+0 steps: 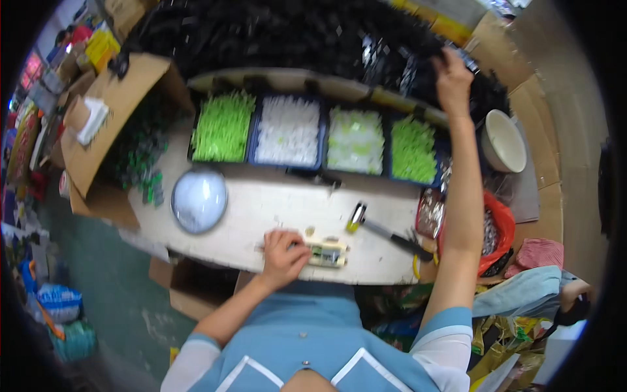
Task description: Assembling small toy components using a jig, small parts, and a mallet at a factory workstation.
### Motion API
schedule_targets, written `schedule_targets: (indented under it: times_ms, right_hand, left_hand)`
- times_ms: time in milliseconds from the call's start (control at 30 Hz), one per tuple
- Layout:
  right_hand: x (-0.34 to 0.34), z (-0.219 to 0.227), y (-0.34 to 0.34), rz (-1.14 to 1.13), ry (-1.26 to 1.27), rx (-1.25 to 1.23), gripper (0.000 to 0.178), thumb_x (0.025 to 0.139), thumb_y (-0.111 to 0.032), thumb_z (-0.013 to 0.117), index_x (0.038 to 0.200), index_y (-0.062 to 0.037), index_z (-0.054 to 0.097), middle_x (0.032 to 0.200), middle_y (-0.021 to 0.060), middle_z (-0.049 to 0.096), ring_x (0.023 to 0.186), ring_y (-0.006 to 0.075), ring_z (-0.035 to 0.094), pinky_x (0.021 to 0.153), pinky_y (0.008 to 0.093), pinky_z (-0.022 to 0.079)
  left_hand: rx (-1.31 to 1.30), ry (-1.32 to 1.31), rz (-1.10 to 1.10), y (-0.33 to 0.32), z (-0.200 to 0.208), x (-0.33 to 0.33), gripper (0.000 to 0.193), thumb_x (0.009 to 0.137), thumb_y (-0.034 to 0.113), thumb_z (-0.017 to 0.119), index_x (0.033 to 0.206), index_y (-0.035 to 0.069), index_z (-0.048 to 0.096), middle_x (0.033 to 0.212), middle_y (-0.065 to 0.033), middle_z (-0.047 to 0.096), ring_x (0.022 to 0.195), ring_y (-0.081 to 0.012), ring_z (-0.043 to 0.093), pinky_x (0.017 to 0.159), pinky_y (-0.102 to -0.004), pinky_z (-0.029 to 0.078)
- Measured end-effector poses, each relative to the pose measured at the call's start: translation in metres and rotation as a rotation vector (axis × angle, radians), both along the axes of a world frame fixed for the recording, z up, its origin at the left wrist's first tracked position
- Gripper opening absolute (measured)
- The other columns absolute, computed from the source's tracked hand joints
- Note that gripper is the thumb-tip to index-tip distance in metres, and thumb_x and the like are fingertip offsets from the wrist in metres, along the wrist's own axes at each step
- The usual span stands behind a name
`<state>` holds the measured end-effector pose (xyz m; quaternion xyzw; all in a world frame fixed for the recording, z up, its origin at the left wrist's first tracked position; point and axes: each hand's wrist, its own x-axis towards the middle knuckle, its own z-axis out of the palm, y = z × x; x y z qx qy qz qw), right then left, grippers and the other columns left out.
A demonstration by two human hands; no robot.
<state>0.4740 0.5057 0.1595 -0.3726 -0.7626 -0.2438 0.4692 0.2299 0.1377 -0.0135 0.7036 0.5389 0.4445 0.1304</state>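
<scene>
My left hand (pixel 285 259) is at the table's front edge, its fingers curled over the left end of a small cream-coloured block (pixel 335 255) with a green and grey piece in its middle. With the arm stretched far forward, my right hand (pixel 454 81) reaches the edge of a large heap of black plastic parts (pixel 274 42). Its fingers look apart, and nothing shows clearly between them. A hammer (pixel 392 240) with a dark grip and a yellow-ended head lies to the right of the block.
Several blue trays (pixel 321 163) of green and white small parts line the table's back. A round bowl (pixel 199 200) stands left, near a tipped cardboard box (pixel 111 140) with dark green pieces. At right are a cream bowl (pixel 504 142) and a red bag (pixel 501 225) of small parts.
</scene>
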Motion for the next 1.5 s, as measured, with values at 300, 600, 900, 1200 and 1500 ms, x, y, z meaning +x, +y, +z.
schedule_targets:
  times_ms: [300,600,900,1200,1500]
  right_hand:
    - [-0.053,-0.086,-0.255,0.514,0.138,-0.9,0.035,0.08,-0.014,0.064,0.113,-0.0065,0.052,0.096,0.0139,0.056,0.086,0.0243,0.057,0.077,0.031,0.046]
    - [-0.088,-0.132,-0.34,0.37,-0.203,-0.856,0.033,0.074,-0.01,0.064,0.106,-0.0064,0.056,0.095,0.0092,0.05,0.088,0.0262,0.045,0.077,0.0386,0.032]
    - [-0.112,-0.143,-0.344,0.365,-0.243,-0.794,0.028,0.074,-0.013,0.063,0.101,-0.008,0.057,0.092,0.007,0.049,0.087,0.0245,0.043,0.074,0.0395,0.03]
    - [-0.111,-0.146,-0.342,0.371,-0.261,-0.832,0.031,0.073,-0.012,0.063,0.103,-0.0084,0.057,0.096,0.0074,0.049,0.089,0.025,0.044,0.077,0.04,0.03]
    - [-0.008,-0.142,-0.296,-0.118,-0.224,-0.725,0.037,0.076,-0.015,0.063,0.111,-0.0057,0.055,0.103,0.0122,0.052,0.095,0.0266,0.047,0.08,0.0386,0.033]
  left_hand:
    - [0.0,-0.092,0.04,-0.006,0.002,-0.008,0.038,0.063,0.009,0.072,0.099,0.007,0.061,0.099,-0.0061,0.054,0.095,-0.0229,0.047,0.084,-0.0336,0.032]
    - [0.012,-0.118,0.101,-0.027,0.002,-0.026,0.043,0.064,0.009,0.07,0.106,0.009,0.06,0.102,-0.0054,0.054,0.099,-0.0229,0.046,0.085,-0.0339,0.032]
    - [-0.003,-0.126,0.085,-0.026,-0.002,-0.033,0.042,0.068,0.007,0.068,0.108,0.005,0.058,0.106,-0.0103,0.055,0.102,-0.0268,0.047,0.089,-0.0354,0.037]
    - [-0.1,-0.123,-0.019,-0.017,0.002,-0.037,0.045,0.069,0.009,0.067,0.113,0.011,0.059,0.095,0.0008,0.061,0.094,-0.0195,0.048,0.083,-0.0323,0.03]
    - [-0.027,0.234,-0.182,-0.007,0.026,-0.04,0.042,0.068,0.007,0.064,0.108,0.02,0.062,0.1,-0.0039,0.055,0.097,-0.0232,0.045,0.085,-0.038,0.028]
